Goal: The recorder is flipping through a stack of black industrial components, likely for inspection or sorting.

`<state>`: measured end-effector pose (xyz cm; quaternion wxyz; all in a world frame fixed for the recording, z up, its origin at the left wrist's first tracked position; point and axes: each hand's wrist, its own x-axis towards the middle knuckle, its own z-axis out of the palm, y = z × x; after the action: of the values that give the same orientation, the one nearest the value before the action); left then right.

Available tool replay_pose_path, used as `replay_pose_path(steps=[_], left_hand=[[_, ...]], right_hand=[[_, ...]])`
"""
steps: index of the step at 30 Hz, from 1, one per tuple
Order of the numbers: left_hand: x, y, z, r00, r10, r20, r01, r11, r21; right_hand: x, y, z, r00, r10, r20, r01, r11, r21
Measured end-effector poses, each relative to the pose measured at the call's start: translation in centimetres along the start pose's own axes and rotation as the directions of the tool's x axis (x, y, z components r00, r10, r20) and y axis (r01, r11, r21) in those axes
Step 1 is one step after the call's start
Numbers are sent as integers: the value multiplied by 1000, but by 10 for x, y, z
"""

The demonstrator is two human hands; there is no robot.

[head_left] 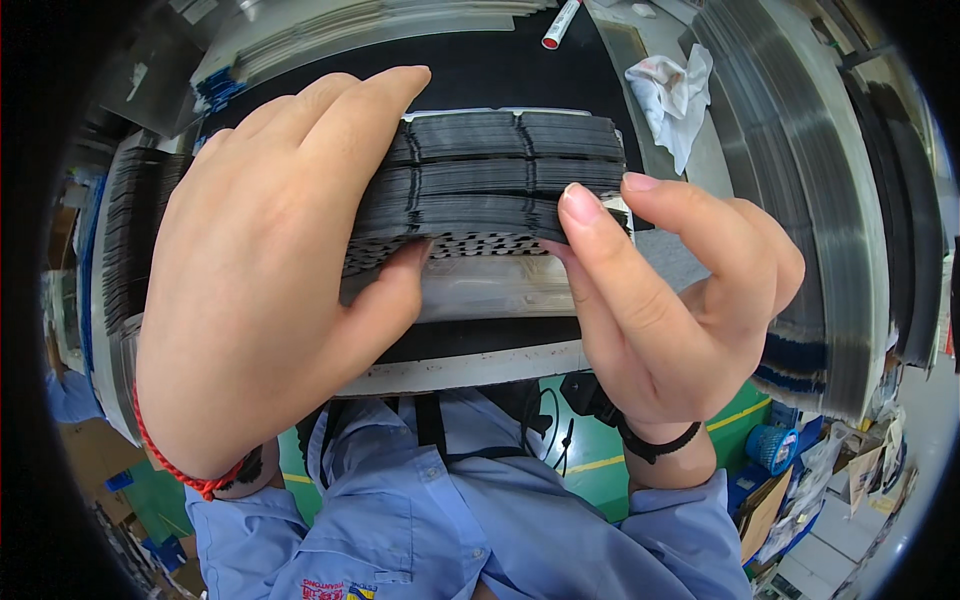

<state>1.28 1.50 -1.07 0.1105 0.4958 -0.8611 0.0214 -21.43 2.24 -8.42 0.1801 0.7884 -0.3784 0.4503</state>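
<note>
In front of me is a thick stack of thin black sheets (pixel 470 180), its layered edges facing up, with two dark ridges across them. My left hand (pixel 270 230) lies over its left end, fingers along the far side and thumb at the near edge, closed around it. At the right end, my right hand (pixel 690 290) has its fingertips on the near corner, one finger pressed against the black edges and another lifted beside the corner. A perforated-looking black and white pattern shows along the near side. Clear plastic sheets (pixel 500 285) lie just below it.
A white marker with a red end (pixel 560 25) and a crumpled white cloth (pixel 675 100) lie beyond the stack. Tall stacks of clear sheets (pixel 790 200) stand at right. More black sheets (pixel 135 240) are at left. A blue basket (pixel 772 447) sits lower right.
</note>
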Motion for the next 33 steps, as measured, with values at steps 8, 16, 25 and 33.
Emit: replay_pose_path(steps=[8,16,25,33], left_hand=[[-2,0,0,1000,-13,-3,13,1000,-2],[-1,0,0,1000,-30,0,30,999,-13],[-2,-1,2,999,-25,-27,24,1000,-11],[-3,-4,2,1000,-22,-6,21,998,-53]], right_hand=[[0,-2,0,1000,22,8,-22,1000,11],[2,-4,1,998,62,13,-62,998,4],[1,-8,-7,998,40,52,-39,999,-26],[12,-8,-13,990,50,130,-69,987,144]])
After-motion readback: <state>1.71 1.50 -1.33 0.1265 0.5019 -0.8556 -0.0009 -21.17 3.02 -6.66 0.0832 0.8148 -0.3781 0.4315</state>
